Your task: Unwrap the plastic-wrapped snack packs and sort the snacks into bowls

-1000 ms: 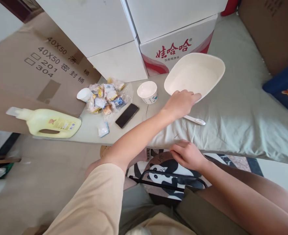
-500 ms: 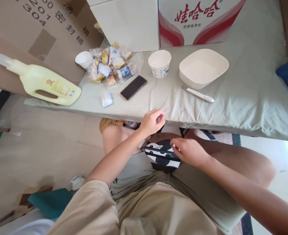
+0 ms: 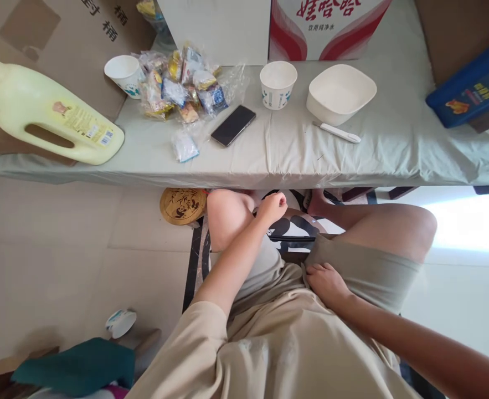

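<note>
My left hand (image 3: 272, 208) hangs between my knees, below the front edge of the covered table. Its fingers are curled into a fist, and what they hold, if anything, is hidden. Against the shorts (image 3: 364, 266) rests my right hand (image 3: 328, 284), fingers bent in and their tips out of sight. A black-and-white patterned item (image 3: 296, 227) shows between my legs. Closest on the table are a black phone (image 3: 233, 126), a small clear-and-blue packet (image 3: 185, 146) and a white utility knife (image 3: 339, 132). Behind these stand a paper cup (image 3: 278, 86) and a white plastic bowl (image 3: 342, 94).
Wrapped snacks (image 3: 181, 83) lie piled beside another paper cup (image 3: 124, 76). A yellow jug (image 3: 53, 108) leans at the left; a white-and-red carton (image 3: 327, 33) and a blue package (image 3: 472, 83) stand behind and right. A round stool (image 3: 183, 206) is below.
My right hand has drawn back and down from above the patterned item onto the shorts. My left hand has shifted slightly right, still closed. The camera view has also moved.
</note>
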{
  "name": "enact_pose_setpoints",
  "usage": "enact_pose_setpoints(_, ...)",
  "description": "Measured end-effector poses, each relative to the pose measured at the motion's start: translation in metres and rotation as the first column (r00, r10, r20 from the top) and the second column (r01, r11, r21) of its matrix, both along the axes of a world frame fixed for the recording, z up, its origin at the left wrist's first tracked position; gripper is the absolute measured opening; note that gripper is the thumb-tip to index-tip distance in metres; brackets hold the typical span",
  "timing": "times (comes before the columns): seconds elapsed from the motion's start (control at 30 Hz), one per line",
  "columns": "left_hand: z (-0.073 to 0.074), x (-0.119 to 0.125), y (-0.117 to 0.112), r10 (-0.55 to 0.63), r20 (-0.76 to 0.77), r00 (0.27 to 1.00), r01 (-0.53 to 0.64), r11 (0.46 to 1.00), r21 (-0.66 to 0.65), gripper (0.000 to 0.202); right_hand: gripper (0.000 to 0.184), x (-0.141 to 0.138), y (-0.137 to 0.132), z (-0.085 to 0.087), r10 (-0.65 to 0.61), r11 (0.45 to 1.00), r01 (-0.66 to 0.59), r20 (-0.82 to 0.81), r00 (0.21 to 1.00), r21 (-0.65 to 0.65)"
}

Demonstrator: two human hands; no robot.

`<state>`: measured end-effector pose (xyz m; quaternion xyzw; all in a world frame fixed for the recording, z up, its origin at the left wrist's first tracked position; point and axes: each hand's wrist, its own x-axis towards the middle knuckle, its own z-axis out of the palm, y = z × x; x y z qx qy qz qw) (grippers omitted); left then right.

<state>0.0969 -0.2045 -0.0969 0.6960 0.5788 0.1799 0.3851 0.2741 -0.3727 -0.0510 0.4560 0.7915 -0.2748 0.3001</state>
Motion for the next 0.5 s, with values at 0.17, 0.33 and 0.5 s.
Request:
enact_pose_setpoints(0.17, 0.002, 0.015, 0.0, -0.027, 0.08, 0.996, 0.022, 0.998, 0.057, 0.011, 0.038, -0.017, -0.009, -0.002, -0.088, 0.996, 0.088, 0.015, 0.996, 0.033)
enact_pose_setpoints(0.33, 0.0, 0.021, 0.001, -0.022, 0.108, 0.994, 0.017, 0.999, 0.048, 0.012, 0.028, -0.013, 0.001, -0.007, -0.245, 0.965, 0.241, -0.031, 0.969, -0.1)
enact_pose_setpoints(0.5, -0.007, 0.028, 0.004, 0.0, 0.097, 0.995, -0.001, 1.0, 0.002, 0.012, 0.04, -0.013, 0.025, -0.034, -0.511, 0.841, 0.471, -0.105, 0.853, -0.265)
